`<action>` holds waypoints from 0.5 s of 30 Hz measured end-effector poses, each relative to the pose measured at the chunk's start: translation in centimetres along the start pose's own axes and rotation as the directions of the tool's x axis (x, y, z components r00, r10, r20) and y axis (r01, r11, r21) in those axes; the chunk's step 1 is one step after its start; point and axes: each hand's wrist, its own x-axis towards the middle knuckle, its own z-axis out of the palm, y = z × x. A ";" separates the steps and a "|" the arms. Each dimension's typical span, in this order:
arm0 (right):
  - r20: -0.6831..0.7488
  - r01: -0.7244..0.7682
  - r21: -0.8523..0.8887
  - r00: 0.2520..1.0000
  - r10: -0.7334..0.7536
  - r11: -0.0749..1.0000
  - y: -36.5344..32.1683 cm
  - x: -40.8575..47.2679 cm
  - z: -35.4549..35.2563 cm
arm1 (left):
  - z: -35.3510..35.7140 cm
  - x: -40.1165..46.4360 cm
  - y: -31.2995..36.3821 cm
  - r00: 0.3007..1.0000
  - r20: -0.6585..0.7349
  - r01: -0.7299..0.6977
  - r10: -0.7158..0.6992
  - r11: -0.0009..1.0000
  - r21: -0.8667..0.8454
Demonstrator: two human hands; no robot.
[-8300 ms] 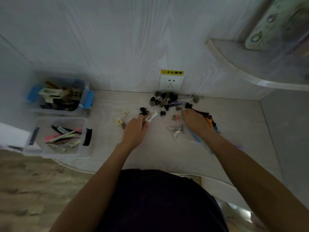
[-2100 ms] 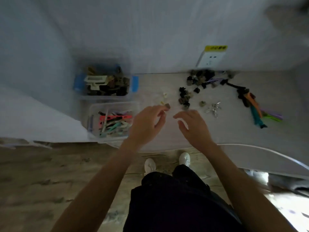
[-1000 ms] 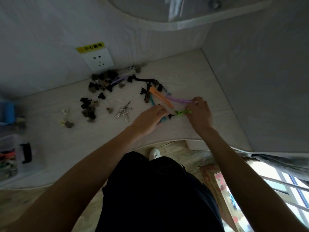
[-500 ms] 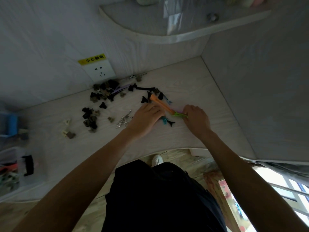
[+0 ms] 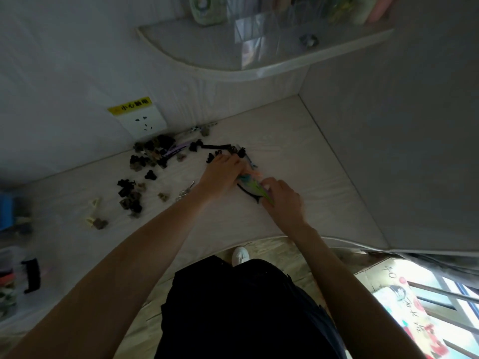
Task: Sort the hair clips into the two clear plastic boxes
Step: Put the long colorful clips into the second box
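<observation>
My left hand [image 5: 223, 172] and my right hand [image 5: 281, 198] meet over a bunch of long colourful hair clips [image 5: 252, 186] in orange, teal and green, lying on the pale desk [image 5: 298, 156]. Both hands close around the bunch from either side. A pile of small dark claw clips [image 5: 153, 151] lies near the wall socket, with more dark clips [image 5: 128, 195] to its left. One clear box [image 5: 10, 286] shows at the far left edge, and the other box [image 5: 7, 213], with a blue latch, sits behind it. Both are cut off by the frame.
A wall socket [image 5: 141, 123] with a yellow label sits behind the clips. A curved shelf [image 5: 246, 63] overhangs the back right corner. A side panel bounds the desk on the right. Small cream clips [image 5: 93, 211] lie at left. A silver clip [image 5: 185, 194] peeks out beside my left wrist.
Both hands have gathered the long coloured clips into one bunch and closed in on it. The view has swung right, so the boxes have slid to the left edge.
</observation>
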 end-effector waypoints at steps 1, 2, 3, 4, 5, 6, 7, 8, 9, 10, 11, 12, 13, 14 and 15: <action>0.019 -0.003 0.005 1.000 0.003 1.000 -0.4 0.0 0.3 | 0.0 -0.2 -0.1 1.000 -0.006 0.013 -0.013 1.000 -0.012; 0.031 -0.010 0.012 0.999 0.010 1.000 -0.9 -0.1 0.5 | 0.0 -0.4 -0.2 0.999 -0.023 0.023 -0.024 0.999 -0.037; 0.032 -0.016 0.025 0.999 0.015 1.000 -1.2 -0.1 0.8 | -0.1 -0.7 -0.3 0.998 -0.052 0.032 -0.036 0.997 -0.071; 0.025 -0.013 0.036 1.000 0.012 0.999 -1.5 -0.1 1.0 | -0.3 -1.0 -0.5 0.995 -0.090 0.034 -0.044 0.994 -0.106; 0.009 -0.011 0.048 1.000 0.010 0.999 -1.7 0.0 1.1 | -0.4 -1.3 -0.7 0.990 -0.133 0.036 -0.056 0.988 -0.152; -0.013 -0.006 0.057 1.000 0.007 0.998 -1.9 0.0 1.1 | -0.7 -1.8 -0.9 0.980 -0.178 0.054 -0.092 0.977 -0.208; -0.038 0.001 0.066 0.999 0.002 0.998 -2.0 0.1 1.1 | -1.2 -2.2 -1.0 0.968 -0.201 0.094 -0.153 0.957 -0.273; -0.060 0.019 0.073 0.998 -0.014 0.997 -2.4 0.2 1.0 | -1.7 -3.0 -1.4 0.947 -0.229 0.142 -0.224 0.934 -0.328; -0.079 0.034 0.076 0.997 -0.028 0.997 -2.7 0.4 1.0 | -2.0 -3.8 -1.7 0.922 -0.255 0.180 -0.292 0.906 -0.384; -0.093 0.042 0.080 0.995 -0.035 0.996 -3.1 0.6 0.8 | -2.4 -4.9 -2.0 0.889 -0.289 0.206 -0.357 0.872 -0.444; -0.107 0.051 0.091 0.993 -0.041 0.995 -3.8 0.8 0.8 | -2.8 -6.2 -2.3 0.850 -0.312 0.220 -0.424 0.825 -0.521; -0.107 0.058 0.117 0.993 -0.046 0.991 -4.9 1.1 0.9 | -3.4 -8.2 -2.9 0.803 -0.326 0.231 -0.499 0.765 -0.601; -0.102 0.056 0.160 0.994 -0.040 0.986 -6.0 1.2 0.9 | -3.9 -9.9 -3.4 0.755 -0.327 0.242 -0.569 0.704 -0.667; -0.092 0.060 0.207 0.995 -0.041 0.977 -7.3 1.4 1.0 | -4.4 -11.8 -3.8 0.705 -0.316 0.268 -0.635 0.651 -0.710; -0.073 0.081 0.245 0.995 -0.065 0.966 -9.2 1.6 1.4 | -5.0 -14.1 -4.6 0.646 -0.299 0.296 -0.702 0.592 -0.750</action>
